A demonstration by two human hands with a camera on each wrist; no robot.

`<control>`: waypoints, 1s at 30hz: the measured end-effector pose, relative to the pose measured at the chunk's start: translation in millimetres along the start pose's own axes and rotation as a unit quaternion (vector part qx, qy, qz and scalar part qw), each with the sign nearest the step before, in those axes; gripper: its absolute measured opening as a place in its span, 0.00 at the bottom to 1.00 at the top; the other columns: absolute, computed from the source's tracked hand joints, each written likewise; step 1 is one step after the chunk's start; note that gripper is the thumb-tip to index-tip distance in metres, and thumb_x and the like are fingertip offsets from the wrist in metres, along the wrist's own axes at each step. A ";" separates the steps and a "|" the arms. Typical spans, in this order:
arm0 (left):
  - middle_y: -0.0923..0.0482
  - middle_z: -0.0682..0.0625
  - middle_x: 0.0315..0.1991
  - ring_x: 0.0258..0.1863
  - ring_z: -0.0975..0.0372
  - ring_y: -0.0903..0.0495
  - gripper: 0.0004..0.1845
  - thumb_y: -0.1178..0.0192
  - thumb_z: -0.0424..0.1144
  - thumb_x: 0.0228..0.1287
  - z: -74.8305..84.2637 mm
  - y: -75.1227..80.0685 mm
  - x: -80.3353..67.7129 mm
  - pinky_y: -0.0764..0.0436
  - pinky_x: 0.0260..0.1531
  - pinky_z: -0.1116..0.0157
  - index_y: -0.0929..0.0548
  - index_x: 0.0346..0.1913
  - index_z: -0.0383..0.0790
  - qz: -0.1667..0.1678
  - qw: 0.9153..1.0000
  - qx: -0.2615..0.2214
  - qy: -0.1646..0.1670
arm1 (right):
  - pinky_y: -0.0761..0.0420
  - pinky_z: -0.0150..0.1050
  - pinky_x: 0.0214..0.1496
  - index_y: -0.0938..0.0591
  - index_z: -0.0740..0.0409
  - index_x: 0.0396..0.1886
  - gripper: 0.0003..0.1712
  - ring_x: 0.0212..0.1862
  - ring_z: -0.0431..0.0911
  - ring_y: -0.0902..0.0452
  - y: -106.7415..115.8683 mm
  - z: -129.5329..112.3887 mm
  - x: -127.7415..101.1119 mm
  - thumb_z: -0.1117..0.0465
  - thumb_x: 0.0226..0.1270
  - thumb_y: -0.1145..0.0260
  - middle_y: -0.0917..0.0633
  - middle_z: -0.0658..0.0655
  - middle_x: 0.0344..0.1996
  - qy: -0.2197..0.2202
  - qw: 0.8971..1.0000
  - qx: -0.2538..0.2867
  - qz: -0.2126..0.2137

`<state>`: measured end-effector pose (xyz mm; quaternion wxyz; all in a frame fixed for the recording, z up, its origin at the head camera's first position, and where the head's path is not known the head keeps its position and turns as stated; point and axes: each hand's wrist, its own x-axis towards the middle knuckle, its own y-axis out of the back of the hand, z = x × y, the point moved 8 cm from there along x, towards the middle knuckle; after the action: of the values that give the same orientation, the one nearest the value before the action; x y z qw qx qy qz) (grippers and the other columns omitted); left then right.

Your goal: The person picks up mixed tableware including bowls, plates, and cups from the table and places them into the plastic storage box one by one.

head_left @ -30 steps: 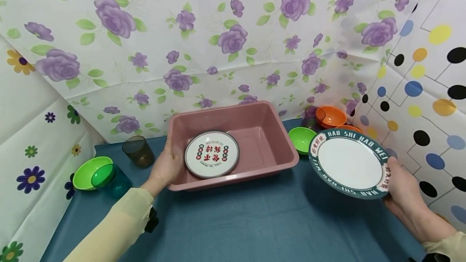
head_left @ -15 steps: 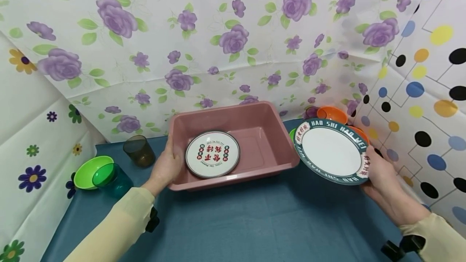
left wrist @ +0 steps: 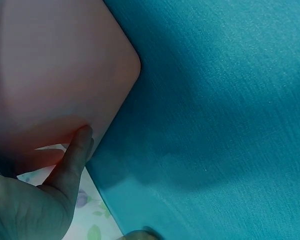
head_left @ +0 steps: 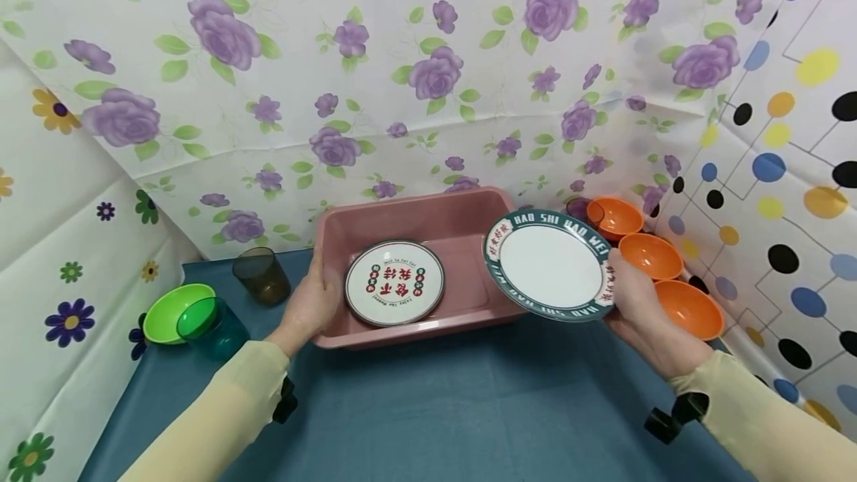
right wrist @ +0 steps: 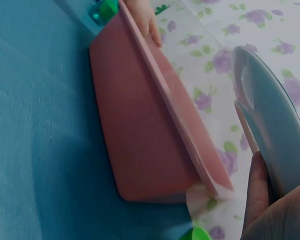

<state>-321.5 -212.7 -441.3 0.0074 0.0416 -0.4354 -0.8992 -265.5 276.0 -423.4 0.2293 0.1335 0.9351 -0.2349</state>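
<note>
Nearest the viewer, pale yellow sleeves are reaching out over a counter (head_left: 469, 407) that is wearing a teal cloth. The left hand (head_left: 309, 305) is gripping the left wall of a pink tub (head_left: 428, 214), thumb over the rim and fingers against the outside, as the left wrist view confirms. The right hand (head_left: 639, 307) is holding a green-rimmed plate (head_left: 550, 264) by its right edge, tilted and hanging over the tub's right end, clear of the counter. White capitals are running round its rim: "HAO SHI HAO WEI" is readable, with red characters beside them too small to make out.

Inside the tub, a smaller dark-rimmed plate (head_left: 394, 283) is lying flat at the left, printed with red characters and fine lettering that cannot be read.

To the left on the counter, a teal tumbler (head_left: 213, 328) is standing just in front of a green bowl (head_left: 172, 311), with a smoky tumbler (head_left: 262, 276) further back. To the right, three orange bowls (head_left: 652, 255) are sitting in a row along the wall.

Behind everything, sheets are hanging as walls: purple roses at the back, daisies at left, coloured dots joined by lines at right.
</note>
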 end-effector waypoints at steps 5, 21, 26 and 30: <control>0.28 0.26 0.64 0.31 0.52 0.15 0.38 0.65 0.36 0.81 -1.0 -0.8 -0.2 0.20 0.27 0.59 0.75 0.82 0.47 -0.003 1.000 -0.001 0.004 | 0.14 0.33 0.40 0.28 0.51 0.59 0.23 0.35 0.41 0.11 -26.6 4.1 6.9 0.40 0.80 0.48 0.12 0.49 0.32 0.008 0.998 -0.055 -0.022; 0.35 0.28 0.71 0.51 0.44 0.16 0.38 0.63 0.38 0.84 2.1 -1.2 -0.6 0.16 0.44 0.50 0.74 0.82 0.46 0.003 1.000 -0.004 -0.016 | 0.14 0.32 0.38 0.30 0.60 0.74 0.35 0.35 0.38 0.13 -112.6 16.4 21.0 0.39 0.83 0.53 0.13 0.50 0.35 0.043 0.984 -0.167 -0.046; 0.34 0.27 0.70 0.43 0.47 0.15 0.37 0.64 0.36 0.82 -0.1 -1.4 0.4 0.18 0.37 0.55 0.72 0.82 0.45 0.001 1.000 0.001 -0.008 | 0.15 0.32 0.41 0.28 0.58 0.71 0.33 0.38 0.39 0.13 -140.9 18.7 23.3 0.39 0.84 0.57 0.14 0.54 0.42 0.064 0.976 -0.195 -0.070; 0.36 0.28 0.72 0.45 0.47 0.16 0.37 0.65 0.36 0.82 -0.8 -0.7 0.5 0.18 0.41 0.53 0.72 0.82 0.45 0.002 1.000 0.000 -0.003 | 0.15 0.32 0.39 0.27 0.57 0.68 0.31 0.36 0.39 0.15 -159.1 22.0 26.2 0.40 0.84 0.58 0.16 0.55 0.43 0.066 0.975 -0.194 -0.085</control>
<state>-322.0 -212.9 -442.4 0.0082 0.0382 -0.4359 -0.8992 -336.8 132.8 -393.3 0.1682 0.0221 0.9838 -0.0581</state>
